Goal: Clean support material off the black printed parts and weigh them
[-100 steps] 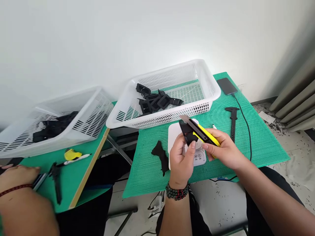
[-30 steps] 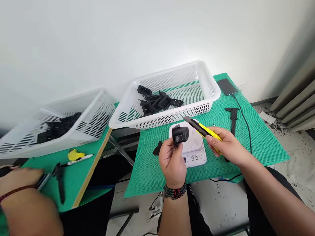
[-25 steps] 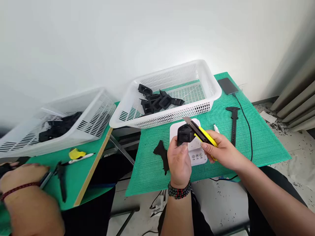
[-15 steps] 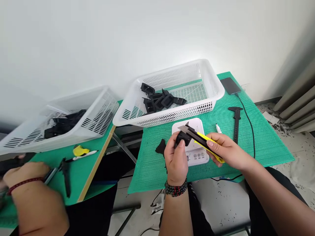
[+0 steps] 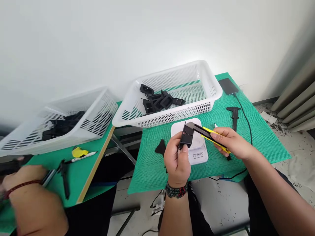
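Note:
Closed around a black plastic part (image 5: 186, 139), my left hand (image 5: 177, 160) holds it up over the white scale (image 5: 200, 156). My right hand (image 5: 227, 142) grips a yellow and black utility knife (image 5: 209, 135). The knife's blade points left and meets the upper edge of the part, where it seems to touch. Left of the scale a small dark scrap (image 5: 160, 147) lies on the green mat (image 5: 147, 170). Just beyond my right hand the tip of a white marker (image 5: 215, 125) shows, mostly covered by the hand.
Behind the scale stands a white basket (image 5: 172, 117) with several black parts. A black caliper (image 5: 234, 116) and a dark flat device (image 5: 228, 86) with a cable lie at the right. On the left table are another white basket (image 5: 98, 123) and a co-worker's arm (image 5: 36, 203).
My left hand has turned the black part more upright, showing its flat face. The knife has shifted slightly right and down, its blade now at the part's top edge.

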Action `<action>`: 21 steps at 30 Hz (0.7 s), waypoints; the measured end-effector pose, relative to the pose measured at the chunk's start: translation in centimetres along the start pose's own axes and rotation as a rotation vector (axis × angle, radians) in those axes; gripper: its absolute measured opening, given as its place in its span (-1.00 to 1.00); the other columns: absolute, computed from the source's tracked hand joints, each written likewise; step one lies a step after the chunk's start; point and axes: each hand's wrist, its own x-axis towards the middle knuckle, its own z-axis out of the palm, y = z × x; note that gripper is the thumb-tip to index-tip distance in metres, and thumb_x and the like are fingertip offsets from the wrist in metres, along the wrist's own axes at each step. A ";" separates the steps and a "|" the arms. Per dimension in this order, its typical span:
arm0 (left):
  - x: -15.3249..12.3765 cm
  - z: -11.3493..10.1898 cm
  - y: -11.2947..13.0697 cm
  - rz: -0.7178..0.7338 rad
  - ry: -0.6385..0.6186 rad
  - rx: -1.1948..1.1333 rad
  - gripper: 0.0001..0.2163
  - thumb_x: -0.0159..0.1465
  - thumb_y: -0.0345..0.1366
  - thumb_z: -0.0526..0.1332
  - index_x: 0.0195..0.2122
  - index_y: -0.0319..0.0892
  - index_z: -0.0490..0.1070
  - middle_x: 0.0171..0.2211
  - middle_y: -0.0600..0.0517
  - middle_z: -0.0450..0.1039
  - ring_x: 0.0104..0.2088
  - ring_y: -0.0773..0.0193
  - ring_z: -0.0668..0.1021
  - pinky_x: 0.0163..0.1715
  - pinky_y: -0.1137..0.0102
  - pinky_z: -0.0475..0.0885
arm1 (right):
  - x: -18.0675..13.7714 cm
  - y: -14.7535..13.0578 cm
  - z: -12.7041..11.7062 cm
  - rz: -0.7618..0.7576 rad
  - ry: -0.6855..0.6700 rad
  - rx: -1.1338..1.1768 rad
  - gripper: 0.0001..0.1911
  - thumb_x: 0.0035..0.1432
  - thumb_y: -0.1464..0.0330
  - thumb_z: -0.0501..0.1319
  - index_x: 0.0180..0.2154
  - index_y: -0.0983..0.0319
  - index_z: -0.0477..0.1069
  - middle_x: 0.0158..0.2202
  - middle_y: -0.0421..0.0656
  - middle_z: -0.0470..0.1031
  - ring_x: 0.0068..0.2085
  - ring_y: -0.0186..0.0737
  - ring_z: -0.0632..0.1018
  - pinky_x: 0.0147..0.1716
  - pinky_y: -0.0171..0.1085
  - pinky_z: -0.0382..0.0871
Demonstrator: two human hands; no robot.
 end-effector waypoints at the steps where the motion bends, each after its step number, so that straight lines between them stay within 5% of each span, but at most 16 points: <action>1: 0.0 0.0 0.0 0.016 -0.008 0.004 -0.78 0.38 -0.21 0.13 -0.12 -0.14 0.53 -0.06 -0.08 0.56 -0.13 0.10 0.59 -0.16 0.25 0.52 | 0.1 0.1 -0.1 0.005 0.021 -0.015 -0.48 0.20 -0.09 0.24 -0.49 0.19 0.23 -0.63 -0.35 0.26 -0.70 -0.47 0.26 -0.74 -0.41 0.09; 7: -0.2 0.0 -0.3 0.091 -0.018 -0.100 -0.82 0.34 -0.33 0.14 -0.13 -0.10 0.52 -0.02 -0.05 0.54 0.05 0.03 0.55 0.09 0.09 0.45 | 1.1 0.9 0.8 0.021 0.324 0.051 -0.48 0.10 -0.10 0.32 -0.46 0.18 0.26 -0.65 -0.35 0.29 -0.72 -0.44 0.28 -0.75 -0.39 0.12; 14: 0.0 1.0 0.9 0.162 -0.160 -0.008 -0.85 0.28 -0.45 0.15 -0.21 -0.11 0.45 -0.01 -0.06 0.51 0.18 -0.02 0.49 0.16 0.02 0.45 | 1.2 1.2 4.4 0.028 0.168 0.454 -0.44 -0.12 0.00 0.51 -0.29 0.20 0.33 -0.63 -0.35 0.40 -0.71 -0.41 0.37 -0.75 -0.43 0.19; 21: -0.1 1.8 6.0 0.275 -0.087 0.314 -0.70 0.29 -0.43 0.22 0.04 -0.14 0.44 0.11 -0.19 0.42 0.15 0.00 0.49 0.16 0.02 0.45 | 1.1 0.7 3.7 -0.006 0.284 0.693 -0.55 -0.10 0.13 0.53 -0.34 0.20 0.37 -0.61 -0.37 0.41 -0.73 -0.48 0.32 -0.76 -0.44 0.19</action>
